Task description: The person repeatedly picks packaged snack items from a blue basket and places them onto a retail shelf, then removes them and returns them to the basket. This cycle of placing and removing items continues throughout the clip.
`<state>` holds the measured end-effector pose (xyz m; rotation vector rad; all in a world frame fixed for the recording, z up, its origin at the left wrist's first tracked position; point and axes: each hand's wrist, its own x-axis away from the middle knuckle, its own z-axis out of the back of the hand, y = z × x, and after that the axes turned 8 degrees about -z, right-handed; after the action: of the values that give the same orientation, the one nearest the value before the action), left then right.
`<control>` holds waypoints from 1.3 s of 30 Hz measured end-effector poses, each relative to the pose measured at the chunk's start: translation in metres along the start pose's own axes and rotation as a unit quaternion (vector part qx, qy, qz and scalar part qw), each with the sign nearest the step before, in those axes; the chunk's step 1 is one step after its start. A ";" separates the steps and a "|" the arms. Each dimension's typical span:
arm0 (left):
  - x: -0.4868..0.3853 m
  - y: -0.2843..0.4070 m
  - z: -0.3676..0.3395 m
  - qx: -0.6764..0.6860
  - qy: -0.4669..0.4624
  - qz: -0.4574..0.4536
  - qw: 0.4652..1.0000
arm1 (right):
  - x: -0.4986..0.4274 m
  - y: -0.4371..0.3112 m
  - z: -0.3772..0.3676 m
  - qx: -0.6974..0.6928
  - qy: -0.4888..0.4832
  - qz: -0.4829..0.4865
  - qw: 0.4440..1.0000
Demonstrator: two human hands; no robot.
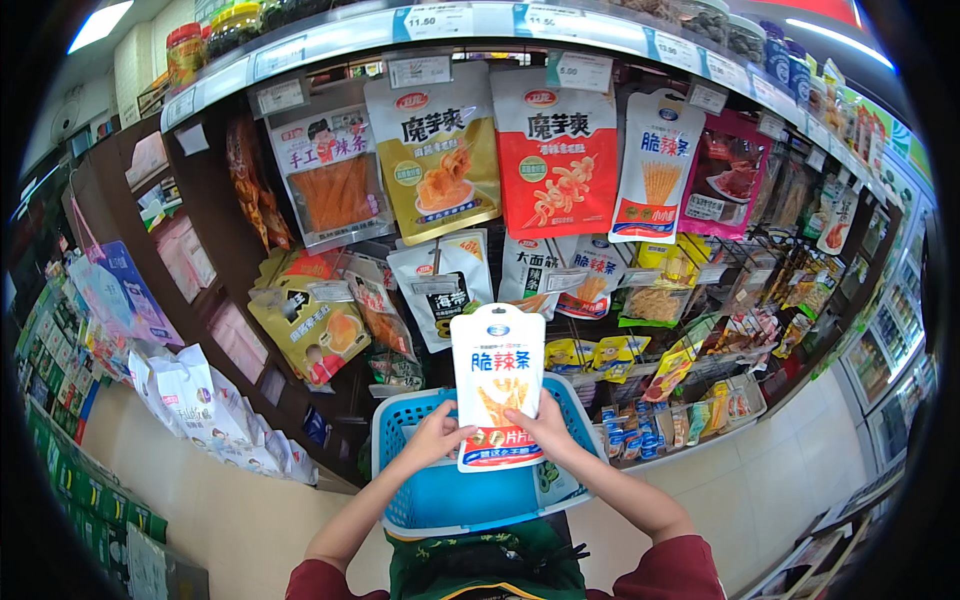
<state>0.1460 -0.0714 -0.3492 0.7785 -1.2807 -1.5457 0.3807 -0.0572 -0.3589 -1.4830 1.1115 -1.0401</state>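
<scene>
A white snack pouch [497, 375] with a red and blue lower band is held upright by both hands. My left hand [441, 435] grips its lower left edge, and my right hand [544, 427] grips the lower right side, thumb across the front. Behind and below the pouch is a blue plastic shopping basket [420, 529] with a white rim. A flat pack with green pictures [555, 480] lies at the basket's right side. Straight ahead hang a gold pouch [435, 150], a red and white pouch [553, 150] and a narrow white pouch [656, 165].
A shelf edge with price tags [480, 26] runs above the hanging pouches. More snack packs, among them a yellow-green bag [664, 281], hang lower down. White bags [210, 405] stand at left, beside green cartons [90, 487]. Glass-fronted coolers [892, 330] line the far right.
</scene>
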 end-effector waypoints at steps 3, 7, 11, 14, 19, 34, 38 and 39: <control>0.005 0.010 0.001 0.005 -0.004 -0.060 0.998 | 0.020 -0.014 0.019 0.014 0.056 0.047 0.997; 0.002 0.054 -0.006 -0.043 -0.007 -0.118 0.992 | 0.048 -0.019 0.064 0.069 0.124 0.168 0.976; -0.011 0.102 -0.021 -0.151 0.026 -0.249 0.956 | 0.060 -0.023 0.113 0.089 0.170 0.189 0.963; -0.026 0.150 -0.042 -0.253 0.086 -0.385 0.884 | 0.047 -0.014 0.144 0.090 0.197 0.211 0.953; -0.091 0.220 -0.079 -0.499 0.077 -0.594 0.627 | 0.014 0.014 0.192 0.067 0.233 0.214 0.946; -0.227 0.249 -0.106 -0.507 -0.045 -0.599 0.618 | -0.023 0.000 0.239 0.210 0.206 0.200 0.935; -0.223 0.274 -0.100 -0.409 -0.091 -0.439 0.795 | -0.032 0.001 0.233 0.202 0.198 0.221 0.933; -0.226 0.276 -0.100 -0.391 -0.092 -0.458 0.793 | -0.038 0.002 0.234 0.198 0.197 0.230 0.932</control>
<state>0.3880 0.1029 -0.1299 0.7092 -0.1886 -2.7161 0.5983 0.0265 -0.4009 -0.6594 1.3478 -1.1615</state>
